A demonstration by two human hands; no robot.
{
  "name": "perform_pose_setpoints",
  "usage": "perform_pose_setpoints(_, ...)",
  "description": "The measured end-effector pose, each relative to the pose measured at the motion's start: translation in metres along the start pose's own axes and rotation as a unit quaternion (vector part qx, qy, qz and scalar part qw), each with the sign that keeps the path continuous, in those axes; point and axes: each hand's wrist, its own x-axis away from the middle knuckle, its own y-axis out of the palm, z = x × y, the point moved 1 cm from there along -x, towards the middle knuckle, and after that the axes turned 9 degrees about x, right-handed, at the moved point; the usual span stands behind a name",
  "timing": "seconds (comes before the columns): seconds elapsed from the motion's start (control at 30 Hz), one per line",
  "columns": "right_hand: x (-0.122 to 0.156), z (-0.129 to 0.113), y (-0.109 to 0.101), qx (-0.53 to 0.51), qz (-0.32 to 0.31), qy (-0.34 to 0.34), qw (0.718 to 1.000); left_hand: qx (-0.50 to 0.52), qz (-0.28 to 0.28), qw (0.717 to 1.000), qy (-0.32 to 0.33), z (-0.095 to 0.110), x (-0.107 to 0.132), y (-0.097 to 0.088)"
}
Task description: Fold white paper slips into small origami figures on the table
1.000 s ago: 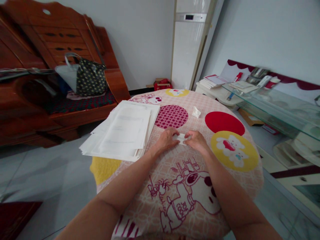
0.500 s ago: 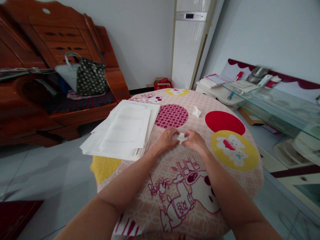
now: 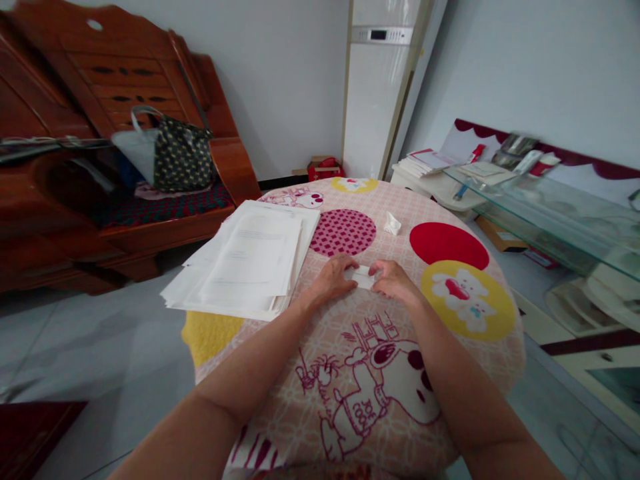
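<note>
A small folded piece of white paper (image 3: pixel 364 279) lies low over the round table's patterned cloth (image 3: pixel 320 353), between my two hands. My left hand (image 3: pixel 336 277) grips its left end with curled fingers and thumb. At the opposite end, my right hand (image 3: pixel 394 280) has its thumb and fingertips closed on the paper. Beyond them on the cloth stands a small crumpled or folded white paper piece (image 3: pixel 393 224). Left of my left hand is a spread stack of white paper sheets (image 3: pixel 250 260), the top one faintly printed.
A wooden bench (image 3: pixel 135 80) with a patterned bag (image 3: pixel 183 155) stands at the left. To the right is a glass shelf (image 3: pixel 555 207) bearing several items. A tall white appliance (image 3: pixel 377 100) and a red box (image 3: pixel 325 170) are behind the table.
My right fingers have shifted slightly along the paper's right end, and a little more of the paper shows. My left hand stays almost in place.
</note>
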Motion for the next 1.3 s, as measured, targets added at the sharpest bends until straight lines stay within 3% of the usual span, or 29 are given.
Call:
perform_pose_setpoints(0.2,0.001,0.001,0.000,-0.009,-0.003,0.001,1.000,0.010,-0.056,0.998,-0.001,-0.010,-0.002,-0.011)
perform_pose_setpoints(0.37,0.000,0.002,0.002,-0.026,-0.005,-0.001,1.000,0.051,-0.078,0.994,0.054,-0.022,-0.003,-0.018)
perform_pose_setpoints(0.57,0.002,0.006,-0.002,-0.135,-0.036,0.020,0.990,0.061,-0.004,0.997,0.050,-0.019,0.003,-0.014)
perform_pose_setpoints(0.67,0.002,0.010,-0.006,-0.225,-0.019,0.060,0.972,0.036,0.018,0.997,0.061,-0.011,0.006,-0.011)
perform_pose_setpoints(0.8,0.000,0.015,-0.005,-0.259,-0.002,0.081,0.963,0.020,0.036,0.996,0.075,-0.006,0.008,-0.010)
perform_pose_setpoints(1.07,0.001,0.015,-0.004,-0.280,-0.004,0.062,0.958,-0.021,0.025,0.996,0.089,-0.008,0.011,-0.009)
perform_pose_setpoints(1.3,0.001,0.015,-0.004,-0.287,-0.057,-0.035,0.956,-0.062,0.011,0.984,0.166,0.005,0.016,-0.009)
